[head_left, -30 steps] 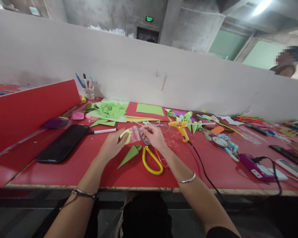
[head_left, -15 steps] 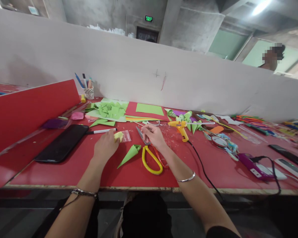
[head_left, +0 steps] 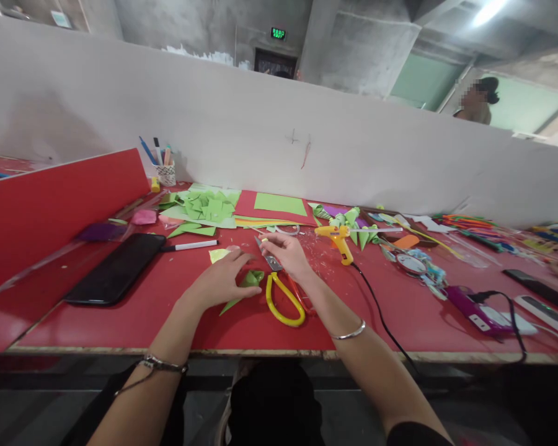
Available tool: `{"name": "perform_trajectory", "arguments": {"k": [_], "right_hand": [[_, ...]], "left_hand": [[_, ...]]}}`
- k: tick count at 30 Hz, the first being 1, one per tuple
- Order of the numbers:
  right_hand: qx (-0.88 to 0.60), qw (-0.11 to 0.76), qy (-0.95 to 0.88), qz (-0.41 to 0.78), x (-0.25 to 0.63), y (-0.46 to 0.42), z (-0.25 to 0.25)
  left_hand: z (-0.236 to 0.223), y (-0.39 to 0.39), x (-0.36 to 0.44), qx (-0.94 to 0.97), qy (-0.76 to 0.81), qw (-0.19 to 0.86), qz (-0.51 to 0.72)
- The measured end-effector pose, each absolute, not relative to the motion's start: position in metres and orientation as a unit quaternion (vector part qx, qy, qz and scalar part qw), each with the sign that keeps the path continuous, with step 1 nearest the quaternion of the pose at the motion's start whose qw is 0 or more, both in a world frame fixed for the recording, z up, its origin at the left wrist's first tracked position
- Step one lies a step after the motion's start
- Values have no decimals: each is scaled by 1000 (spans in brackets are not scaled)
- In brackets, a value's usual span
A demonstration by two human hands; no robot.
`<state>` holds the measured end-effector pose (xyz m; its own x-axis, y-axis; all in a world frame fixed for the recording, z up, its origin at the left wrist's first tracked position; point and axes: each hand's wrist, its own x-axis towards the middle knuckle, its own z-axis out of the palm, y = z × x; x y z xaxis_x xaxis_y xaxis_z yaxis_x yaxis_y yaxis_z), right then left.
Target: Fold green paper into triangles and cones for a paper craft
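Observation:
My left hand reaches over a rolled green paper cone with the thumb and fingers apart, hiding part of it. I cannot tell whether it touches the cone. Just behind its fingers lies a small plastic bag with something pale yellow. My right hand is closed in a pinch on a small pale yellow piece, too small to make out well. Below that hand lie scissors with yellow handles, their blades pointing away from me.
A yellow glue gun with a black cord rests to the right. Cut green paper pieces are heaped at the back. On the left are a black phone and a marker. A purple power strip sits far right.
My left hand has left the small plastic bag and moved right and nearer to me, over the green cone, its fingers spreading. A small yellow piece now shows at my right fingertips.

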<state>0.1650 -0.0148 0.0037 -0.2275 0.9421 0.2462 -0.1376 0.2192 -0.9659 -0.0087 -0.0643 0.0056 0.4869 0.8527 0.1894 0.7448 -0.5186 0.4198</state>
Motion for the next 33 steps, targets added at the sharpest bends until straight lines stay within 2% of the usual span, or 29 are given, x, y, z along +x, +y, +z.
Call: {"name": "perform_trajectory", "arguments": {"k": [4, 8, 13, 22, 27, 30, 33], "right_hand": [[-346, 525, -580, 517, 167, -15, 5], [-355, 542, -583, 491, 167, -15, 6], [-369, 574, -589, 432, 165, -18, 9], [-349, 602, -554, 457, 167, -18, 9], [-366, 563, -587, 453, 165, -20, 13], [-354, 536, -599, 478, 164, -21, 12], [-342, 527, -595, 502, 164, -20, 8]], "left_hand": [[-1, -62, -8, 860, 482, 95, 138], [-1, -59, -7, 857, 481, 119, 139], [4, -59, -8, 801, 523, 181, 228], [4, -57, -7, 724, 501, 218, 420], [10, -61, -5, 714, 489, 241, 439], [15, -64, -6, 713, 469, 307, 421], [15, -63, -7, 691, 419, 376, 453]]}}
